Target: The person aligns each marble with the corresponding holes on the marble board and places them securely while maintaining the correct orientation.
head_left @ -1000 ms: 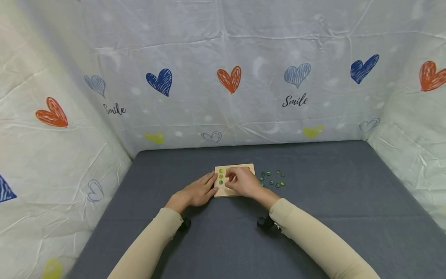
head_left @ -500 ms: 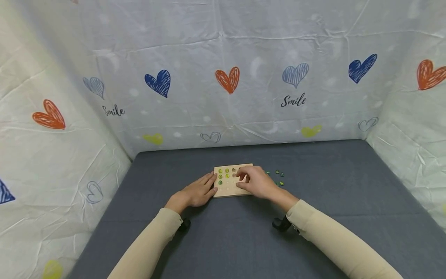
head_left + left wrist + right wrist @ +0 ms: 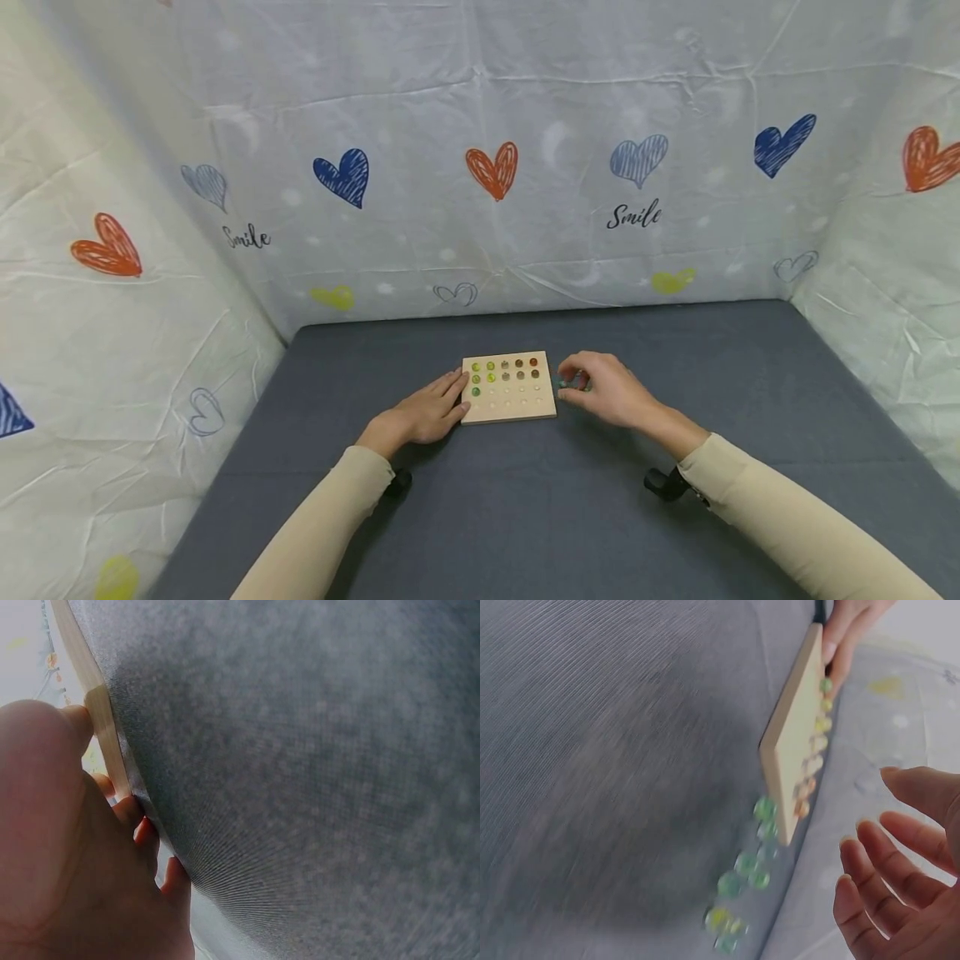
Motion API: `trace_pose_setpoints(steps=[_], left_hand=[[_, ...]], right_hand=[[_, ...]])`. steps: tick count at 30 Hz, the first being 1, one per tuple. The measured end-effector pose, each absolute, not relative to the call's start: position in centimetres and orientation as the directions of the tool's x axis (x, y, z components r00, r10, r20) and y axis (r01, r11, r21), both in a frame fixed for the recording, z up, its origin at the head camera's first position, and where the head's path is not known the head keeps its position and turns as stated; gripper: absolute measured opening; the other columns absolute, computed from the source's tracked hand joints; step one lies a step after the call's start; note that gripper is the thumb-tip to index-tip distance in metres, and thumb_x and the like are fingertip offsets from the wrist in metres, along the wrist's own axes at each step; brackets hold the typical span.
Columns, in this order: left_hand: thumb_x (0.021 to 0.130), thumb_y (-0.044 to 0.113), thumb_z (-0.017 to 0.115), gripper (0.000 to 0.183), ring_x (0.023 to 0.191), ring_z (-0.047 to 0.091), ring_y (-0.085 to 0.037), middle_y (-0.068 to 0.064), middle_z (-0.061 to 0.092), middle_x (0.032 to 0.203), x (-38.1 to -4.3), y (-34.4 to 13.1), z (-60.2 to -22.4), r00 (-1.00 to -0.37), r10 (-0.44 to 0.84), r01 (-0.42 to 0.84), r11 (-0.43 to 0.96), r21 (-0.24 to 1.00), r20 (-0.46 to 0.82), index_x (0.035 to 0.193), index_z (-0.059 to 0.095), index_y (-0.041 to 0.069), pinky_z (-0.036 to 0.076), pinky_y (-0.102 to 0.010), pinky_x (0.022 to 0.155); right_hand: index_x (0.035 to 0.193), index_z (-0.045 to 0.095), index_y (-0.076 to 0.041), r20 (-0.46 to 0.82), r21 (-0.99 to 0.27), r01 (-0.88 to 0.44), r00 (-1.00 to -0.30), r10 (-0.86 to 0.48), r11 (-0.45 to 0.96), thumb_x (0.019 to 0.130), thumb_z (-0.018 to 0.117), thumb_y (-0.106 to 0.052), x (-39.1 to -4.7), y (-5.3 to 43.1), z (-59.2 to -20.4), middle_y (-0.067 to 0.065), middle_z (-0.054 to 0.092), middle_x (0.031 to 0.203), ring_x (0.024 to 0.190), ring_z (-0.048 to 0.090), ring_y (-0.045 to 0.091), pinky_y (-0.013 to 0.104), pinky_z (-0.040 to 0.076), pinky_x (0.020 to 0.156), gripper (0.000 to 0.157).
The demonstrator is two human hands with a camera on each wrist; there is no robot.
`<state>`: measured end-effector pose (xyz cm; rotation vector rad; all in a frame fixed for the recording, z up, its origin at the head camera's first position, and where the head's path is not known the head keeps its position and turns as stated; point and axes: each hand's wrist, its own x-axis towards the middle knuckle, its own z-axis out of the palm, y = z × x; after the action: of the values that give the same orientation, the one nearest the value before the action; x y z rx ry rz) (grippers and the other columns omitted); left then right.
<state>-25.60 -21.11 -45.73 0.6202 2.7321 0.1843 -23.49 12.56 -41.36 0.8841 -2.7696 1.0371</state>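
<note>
A pale wooden board with rows of round hollows lies on the table. Its two far rows hold several marbles, yellow-green at left through tan to reddish brown at right; one green marble sits at the left of the third row. My left hand rests against the board's left edge, fingers extended, the thumb touching near the front. Just right of the board, my right hand hovers over loose green marbles, partly covering them in the head view. The right wrist view shows its fingers spread with nothing between them.
A dark grey cloth covers the table. Behind and at both sides hangs a white curtain printed with hearts and the word "Smile". Both wrists carry dark straps with small black parts.
My right hand has moved right, from over the board to the loose marbles beside it, uncovering the board's marbles. The left hand stays at the board's left edge.
</note>
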Motion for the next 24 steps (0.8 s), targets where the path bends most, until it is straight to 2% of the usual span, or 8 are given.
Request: trace_pose_setpoints(steps=[11, 24], left_hand=[[0.112, 0.046, 0.028, 0.067, 0.159, 0.007, -0.028, -0.008, 0.005, 0.172, -25.4, -21.0, -45.8, -0.858, 0.428, 0.385, 0.902, 0.197, -0.285, 0.166, 0.007, 0.013, 0.016, -0.048, 0.127], [0.113, 0.04, 0.03, 0.065, 0.158, 0.009, -0.033, -0.015, 0.008, 0.172, -24.5, -20.4, -44.3, -0.851, 0.441, 0.391, 0.894, 0.218, -0.286, 0.165, 0.011, 0.006, 0.015, -0.051, 0.127]], right_hand=[[0.117, 0.071, -0.001, 0.239, -0.542, -0.526, -0.844, -0.48, 0.656, 0.092, 0.079, -0.011, -23.7, 16.9, -41.6, 0.014, 0.07, 0.11, 0.087, 0.063, 0.02, 0.036, 0.054, 0.073, 0.028], [0.122, 0.067, 0.005, 0.21, -0.556, -0.513, -0.848, -0.486, 0.654, 0.093, 0.075, -0.005, -25.8, 20.5, -43.2, 0.02, 0.068, 0.115, 0.091, 0.064, 0.026, 0.042, 0.055, 0.078, 0.031]])
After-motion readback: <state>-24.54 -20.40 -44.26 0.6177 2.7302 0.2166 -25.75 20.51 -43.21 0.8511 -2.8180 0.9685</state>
